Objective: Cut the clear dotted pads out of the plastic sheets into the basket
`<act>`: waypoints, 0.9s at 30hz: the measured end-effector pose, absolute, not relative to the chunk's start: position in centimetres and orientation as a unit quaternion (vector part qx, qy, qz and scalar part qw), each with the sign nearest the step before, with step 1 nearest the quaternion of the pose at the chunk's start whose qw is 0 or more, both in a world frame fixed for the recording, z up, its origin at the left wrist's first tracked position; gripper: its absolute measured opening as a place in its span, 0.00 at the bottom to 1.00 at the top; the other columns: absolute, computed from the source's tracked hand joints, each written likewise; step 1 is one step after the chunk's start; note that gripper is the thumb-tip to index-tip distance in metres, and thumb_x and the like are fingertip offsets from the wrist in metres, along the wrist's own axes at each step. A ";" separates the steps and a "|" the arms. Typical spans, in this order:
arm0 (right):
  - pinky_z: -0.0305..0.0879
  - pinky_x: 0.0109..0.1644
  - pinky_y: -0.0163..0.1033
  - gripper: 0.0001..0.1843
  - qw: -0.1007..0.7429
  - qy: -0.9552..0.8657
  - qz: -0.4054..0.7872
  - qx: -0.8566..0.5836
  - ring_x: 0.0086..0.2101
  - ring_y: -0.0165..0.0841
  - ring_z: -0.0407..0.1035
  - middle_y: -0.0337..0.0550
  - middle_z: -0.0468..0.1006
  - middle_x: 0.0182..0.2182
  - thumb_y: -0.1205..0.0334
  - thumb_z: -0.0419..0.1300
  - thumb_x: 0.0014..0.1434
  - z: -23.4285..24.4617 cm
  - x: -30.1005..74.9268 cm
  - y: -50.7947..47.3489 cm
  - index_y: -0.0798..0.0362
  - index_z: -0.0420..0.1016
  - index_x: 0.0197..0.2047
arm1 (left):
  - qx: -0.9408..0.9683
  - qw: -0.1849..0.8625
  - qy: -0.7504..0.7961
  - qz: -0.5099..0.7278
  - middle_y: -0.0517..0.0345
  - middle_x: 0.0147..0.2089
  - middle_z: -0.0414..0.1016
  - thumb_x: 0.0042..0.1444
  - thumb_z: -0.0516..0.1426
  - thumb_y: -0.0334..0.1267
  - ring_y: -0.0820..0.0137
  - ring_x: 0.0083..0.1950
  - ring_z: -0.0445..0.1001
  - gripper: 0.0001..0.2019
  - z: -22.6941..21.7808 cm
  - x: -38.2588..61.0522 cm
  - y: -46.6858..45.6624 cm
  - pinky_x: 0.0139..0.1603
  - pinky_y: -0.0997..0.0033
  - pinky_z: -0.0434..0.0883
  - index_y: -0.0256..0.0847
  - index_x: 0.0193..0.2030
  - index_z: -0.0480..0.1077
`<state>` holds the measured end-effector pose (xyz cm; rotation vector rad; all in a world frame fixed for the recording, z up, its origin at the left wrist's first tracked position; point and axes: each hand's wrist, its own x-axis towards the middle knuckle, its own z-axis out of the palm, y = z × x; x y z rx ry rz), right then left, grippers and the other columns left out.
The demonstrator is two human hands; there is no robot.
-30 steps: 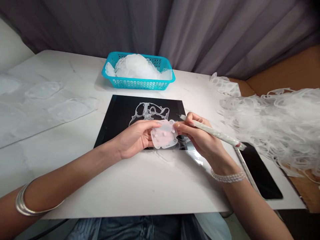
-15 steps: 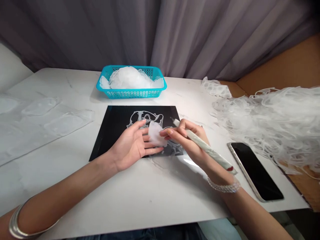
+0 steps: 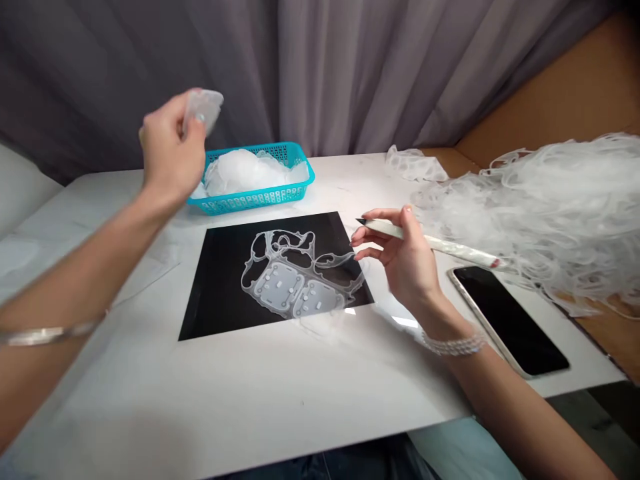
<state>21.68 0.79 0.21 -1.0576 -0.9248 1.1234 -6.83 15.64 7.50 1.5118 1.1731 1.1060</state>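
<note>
My left hand (image 3: 167, 150) is raised in the air to the left of a turquoise basket (image 3: 260, 195), pinching a small translucent silicone pad (image 3: 204, 108) between its fingertips. My right hand (image 3: 405, 257) hovers over the right edge of a black mat (image 3: 220, 280) and grips a white craft knife (image 3: 430, 243), blade pointing left. On the mat lies a translucent silicone sheet (image 3: 293, 283) with two pads still in it and cut-out holes above them.
The basket holds a heap of white pads. A big pile of translucent silicone scrap (image 3: 540, 213) fills the right side. A dark phone (image 3: 507, 317) lies face up by my right wrist. Clear sheets (image 3: 30, 247) lie at the left. Grey curtain behind.
My left hand has taken the pad from beside my right fingers and lifted it up and left, near the basket. My right hand has drawn back to the right with the knife.
</note>
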 end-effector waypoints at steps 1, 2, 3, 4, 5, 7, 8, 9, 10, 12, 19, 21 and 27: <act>0.72 0.32 0.38 0.28 0.620 -0.405 0.482 -0.468 0.33 0.36 0.74 0.41 0.74 0.28 0.30 0.54 0.60 0.1 21.5 0.8 0.48 0.74 0.40 | 0.692 0.262 0.514 0.434 0.75 0.74 0.54 0.64 0.55 0.42 0.54 0.78 0.36 0.26 7.9 -7.3 17.3 0.73 0.48 0.48 0.55 0.69 0.59; 0.72 0.32 0.38 0.28 0.618 -0.409 0.475 -0.475 0.34 0.35 0.73 0.41 0.73 0.29 0.31 0.54 0.60 0.1 21.5 0.8 0.48 0.75 0.40 | 0.734 0.153 0.537 0.387 0.70 0.76 0.50 0.60 0.58 0.43 0.50 0.78 0.34 0.33 8.0 -7.6 18.4 0.74 0.45 0.45 0.51 0.71 0.56; 0.72 0.31 0.38 0.28 0.615 -0.416 0.466 -0.481 0.34 0.35 0.72 0.41 0.72 0.29 0.32 0.54 0.60 0.0 21.4 0.8 0.48 0.76 0.41 | 0.761 0.040 0.540 0.357 0.63 0.77 0.46 0.58 0.61 0.44 0.46 0.77 0.35 0.38 7.8 -7.6 18.7 0.75 0.43 0.44 0.46 0.73 0.52; 0.73 0.31 0.38 0.27 0.610 -0.429 0.456 -0.486 0.34 0.35 0.72 0.42 0.72 0.30 0.33 0.54 0.61 -0.1 21.5 0.8 0.49 0.77 0.41 | 0.782 -0.012 0.533 0.324 0.59 0.78 0.42 0.56 0.62 0.45 0.44 0.77 0.33 0.43 7.2 -7.5 18.4 0.75 0.43 0.42 0.41 0.74 0.49; 0.73 0.31 0.38 0.27 0.601 -0.448 0.441 -0.493 0.35 0.35 0.71 0.43 0.72 0.31 0.34 0.54 0.62 -0.2 21.6 0.8 0.49 0.77 0.41 | 0.801 -0.026 0.517 0.302 0.56 0.79 0.39 0.56 0.62 0.46 0.45 0.77 0.33 0.44 6.4 -7.1 17.4 0.76 0.44 0.42 0.38 0.75 0.47; 0.72 0.32 0.38 0.25 0.569 -0.499 0.405 -0.513 0.37 0.36 0.71 0.44 0.73 0.34 0.36 0.54 0.64 -0.5 21.7 0.8 0.49 0.78 0.42 | 0.837 -0.006 0.467 0.284 0.53 0.78 0.40 0.61 0.57 0.45 0.51 0.78 0.36 0.40 4.2 -6.1 14.5 0.77 0.48 0.42 0.34 0.74 0.47; 0.71 0.32 0.37 0.24 0.546 -0.524 0.388 -0.526 0.37 0.36 0.71 0.44 0.74 0.35 0.37 0.54 0.65 -0.7 21.7 0.9 0.49 0.78 0.43 | 0.856 0.017 0.446 0.259 0.51 0.78 0.43 0.63 0.55 0.44 0.53 0.78 0.41 0.35 3.0 -5.6 12.9 0.77 0.51 0.43 0.33 0.73 0.51; 0.71 0.33 0.38 0.24 0.522 -0.546 0.374 -0.538 0.37 0.35 0.71 0.44 0.74 0.36 0.38 0.53 0.65 -1.0 21.7 0.9 0.49 0.78 0.43 | 0.869 0.043 0.434 0.234 0.48 0.76 0.50 0.63 0.54 0.43 0.54 0.77 0.45 0.32 1.9 -5.2 11.4 0.76 0.51 0.45 0.33 0.72 0.55; 0.70 0.33 0.38 0.24 0.499 -0.563 0.364 -0.549 0.36 0.35 0.71 0.44 0.75 0.36 0.38 0.53 0.66 -1.3 21.6 0.9 0.48 0.78 0.44 | 0.876 0.069 0.430 0.208 0.45 0.73 0.56 0.63 0.54 0.43 0.53 0.75 0.50 0.30 0.9 -4.9 10.2 0.74 0.50 0.48 0.33 0.70 0.59; 0.69 0.34 0.39 0.24 0.462 -0.583 0.356 -0.567 0.34 0.34 0.71 0.44 0.76 0.35 0.38 0.53 0.66 -1.9 21.4 1.1 0.48 0.78 0.43 | 0.875 0.106 0.440 0.171 0.41 0.64 0.69 0.61 0.55 0.46 0.48 0.69 0.60 0.27 -0.6 -4.7 9.0 0.69 0.48 0.55 0.34 0.64 0.67; 0.69 0.43 0.41 0.25 0.494 -0.579 0.319 -0.565 0.35 0.34 0.72 0.43 0.76 0.33 0.37 0.51 0.66 -2.9 21.2 3.0 0.50 0.76 0.39 | 0.844 0.163 0.473 0.196 0.48 0.38 0.74 0.57 0.56 0.39 0.55 0.45 0.72 0.10 -1.5 -5.3 12.1 0.55 0.58 0.64 0.40 0.34 0.78; 0.69 0.44 0.41 0.25 0.519 -0.579 0.302 -0.552 0.37 0.34 0.73 0.43 0.76 0.36 0.38 0.51 0.66 -3.1 21.4 4.1 0.50 0.75 0.40 | 0.836 0.128 0.481 0.233 0.46 0.41 0.75 0.59 0.56 0.38 0.55 0.47 0.72 0.10 -0.9 -4.8 13.3 0.57 0.57 0.63 0.38 0.38 0.79; 0.68 0.40 0.40 0.21 0.547 -0.568 0.190 -0.584 0.40 0.37 0.73 0.44 0.77 0.38 0.42 0.49 0.69 -3.1 23.0 5.7 0.49 0.73 0.47 | 0.846 0.081 0.457 0.264 0.40 0.67 0.65 0.62 0.55 0.35 0.51 0.66 0.64 0.24 -0.1 -2.7 11.6 0.68 0.51 0.59 0.33 0.64 0.66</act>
